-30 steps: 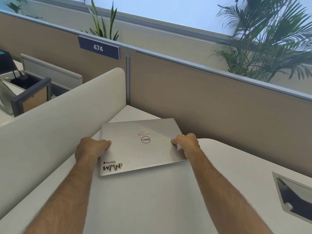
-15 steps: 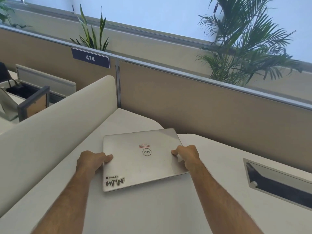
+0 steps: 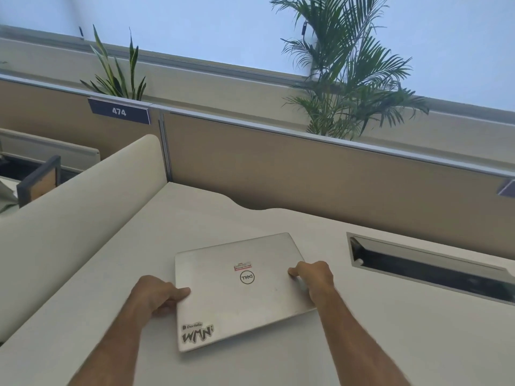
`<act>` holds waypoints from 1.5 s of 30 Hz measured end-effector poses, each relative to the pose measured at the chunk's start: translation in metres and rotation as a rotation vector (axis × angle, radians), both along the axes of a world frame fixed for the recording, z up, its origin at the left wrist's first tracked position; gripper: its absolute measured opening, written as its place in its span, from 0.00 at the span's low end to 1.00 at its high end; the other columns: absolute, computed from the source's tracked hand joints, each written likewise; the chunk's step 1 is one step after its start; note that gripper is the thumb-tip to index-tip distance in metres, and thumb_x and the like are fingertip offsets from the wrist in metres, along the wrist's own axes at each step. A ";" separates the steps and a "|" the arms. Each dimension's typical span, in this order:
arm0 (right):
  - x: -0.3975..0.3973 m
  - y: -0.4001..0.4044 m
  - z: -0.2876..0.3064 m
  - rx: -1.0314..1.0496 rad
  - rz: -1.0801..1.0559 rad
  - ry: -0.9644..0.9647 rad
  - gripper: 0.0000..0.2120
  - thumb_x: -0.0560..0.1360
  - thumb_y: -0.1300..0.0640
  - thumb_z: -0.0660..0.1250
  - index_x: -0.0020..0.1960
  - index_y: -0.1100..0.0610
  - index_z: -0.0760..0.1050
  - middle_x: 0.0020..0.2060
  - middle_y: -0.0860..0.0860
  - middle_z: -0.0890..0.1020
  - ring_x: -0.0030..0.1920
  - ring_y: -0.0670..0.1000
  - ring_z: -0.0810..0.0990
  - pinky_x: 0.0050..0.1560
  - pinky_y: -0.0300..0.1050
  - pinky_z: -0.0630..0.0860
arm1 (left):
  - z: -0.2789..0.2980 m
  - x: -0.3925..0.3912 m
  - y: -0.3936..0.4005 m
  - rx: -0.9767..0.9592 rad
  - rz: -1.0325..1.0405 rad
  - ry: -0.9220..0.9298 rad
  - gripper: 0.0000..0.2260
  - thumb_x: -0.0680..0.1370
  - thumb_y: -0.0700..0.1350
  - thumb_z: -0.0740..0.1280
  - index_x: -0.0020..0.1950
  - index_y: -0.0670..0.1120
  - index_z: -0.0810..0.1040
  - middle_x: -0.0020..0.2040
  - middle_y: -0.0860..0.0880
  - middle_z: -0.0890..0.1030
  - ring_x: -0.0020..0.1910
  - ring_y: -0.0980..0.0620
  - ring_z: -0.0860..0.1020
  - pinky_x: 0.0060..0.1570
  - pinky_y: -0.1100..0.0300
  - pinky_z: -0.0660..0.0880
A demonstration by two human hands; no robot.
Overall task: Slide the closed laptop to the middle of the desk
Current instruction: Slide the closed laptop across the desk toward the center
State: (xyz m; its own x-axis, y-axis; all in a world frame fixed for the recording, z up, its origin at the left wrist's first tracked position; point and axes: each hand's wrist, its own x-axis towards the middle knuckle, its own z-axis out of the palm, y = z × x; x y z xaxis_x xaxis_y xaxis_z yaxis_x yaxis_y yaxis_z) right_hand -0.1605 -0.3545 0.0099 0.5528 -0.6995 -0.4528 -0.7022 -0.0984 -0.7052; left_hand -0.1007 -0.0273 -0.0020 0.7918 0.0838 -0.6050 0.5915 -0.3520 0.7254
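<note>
A closed silver laptop (image 3: 237, 299) with a round logo and stickers on its lid lies flat on the white desk (image 3: 376, 330). My left hand (image 3: 156, 296) grips its left edge, thumb on the lid. My right hand (image 3: 313, 275) grips its right edge, fingers curled over the side. The laptop sits away from the desk's left corner, out on the open desktop.
A curved white side divider (image 3: 69, 218) runs along the desk's left. A tan partition (image 3: 306, 176) with a "474" sign (image 3: 119, 111) stands behind. A rectangular cable slot (image 3: 429, 270) is cut into the desk right of the laptop. Plants rise behind the partition.
Both hands have slid the laptop out of the left corner, toward me and to the right along the desk. The cable slot now appears closer to the laptop.
</note>
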 end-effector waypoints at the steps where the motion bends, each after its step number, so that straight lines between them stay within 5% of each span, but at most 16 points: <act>1: -0.010 -0.003 0.000 -0.003 -0.012 0.004 0.15 0.63 0.56 0.77 0.35 0.58 0.70 0.34 0.53 0.77 0.40 0.58 0.78 0.57 0.56 0.80 | 0.000 -0.008 -0.004 -0.003 -0.014 0.009 0.13 0.64 0.34 0.81 0.44 0.31 0.82 0.42 0.34 0.85 0.37 0.43 0.80 0.36 0.54 0.76; 10: -0.107 -0.031 -0.004 0.029 -0.144 0.024 0.15 0.63 0.56 0.76 0.37 0.58 0.69 0.35 0.52 0.74 0.50 0.61 0.78 0.58 0.55 0.78 | 0.005 -0.072 -0.036 -0.007 -0.168 0.033 0.14 0.66 0.33 0.79 0.46 0.28 0.81 0.45 0.31 0.85 0.38 0.41 0.80 0.36 0.53 0.76; 22: -0.238 -0.064 -0.011 0.028 -0.281 0.017 0.15 0.64 0.57 0.77 0.34 0.58 0.70 0.33 0.52 0.74 0.46 0.61 0.77 0.50 0.50 0.77 | 0.001 -0.146 -0.079 0.032 -0.357 0.029 0.12 0.62 0.36 0.82 0.38 0.35 0.81 0.38 0.35 0.86 0.32 0.44 0.81 0.34 0.57 0.76; 27: -0.283 -0.075 -0.019 0.034 -0.305 0.044 0.16 0.65 0.59 0.78 0.44 0.64 0.74 0.40 0.57 0.79 0.47 0.62 0.78 0.53 0.51 0.77 | 0.001 -0.173 -0.090 0.058 -0.427 0.041 0.13 0.61 0.37 0.82 0.36 0.38 0.80 0.31 0.40 0.85 0.29 0.46 0.82 0.30 0.60 0.75; 32: -0.313 -0.080 -0.023 0.047 -0.348 0.040 0.15 0.64 0.60 0.78 0.43 0.65 0.75 0.40 0.59 0.81 0.47 0.62 0.80 0.50 0.50 0.78 | 0.000 -0.195 -0.097 0.073 -0.462 0.062 0.12 0.61 0.36 0.82 0.36 0.36 0.80 0.31 0.39 0.85 0.29 0.45 0.81 0.30 0.58 0.77; 38: -0.329 -0.079 -0.027 0.041 -0.388 0.023 0.15 0.64 0.60 0.78 0.32 0.61 0.71 0.31 0.54 0.77 0.39 0.59 0.78 0.44 0.48 0.76 | 0.000 -0.205 -0.102 0.079 -0.466 0.057 0.11 0.62 0.35 0.82 0.34 0.35 0.80 0.30 0.38 0.84 0.28 0.44 0.81 0.31 0.58 0.77; 45: -0.330 -0.078 -0.032 -0.010 -0.367 0.075 0.15 0.63 0.59 0.78 0.31 0.61 0.71 0.29 0.54 0.77 0.32 0.53 0.75 0.37 0.45 0.72 | -0.001 -0.204 -0.105 0.081 -0.440 0.042 0.11 0.62 0.33 0.81 0.34 0.34 0.80 0.28 0.38 0.83 0.28 0.44 0.80 0.32 0.56 0.79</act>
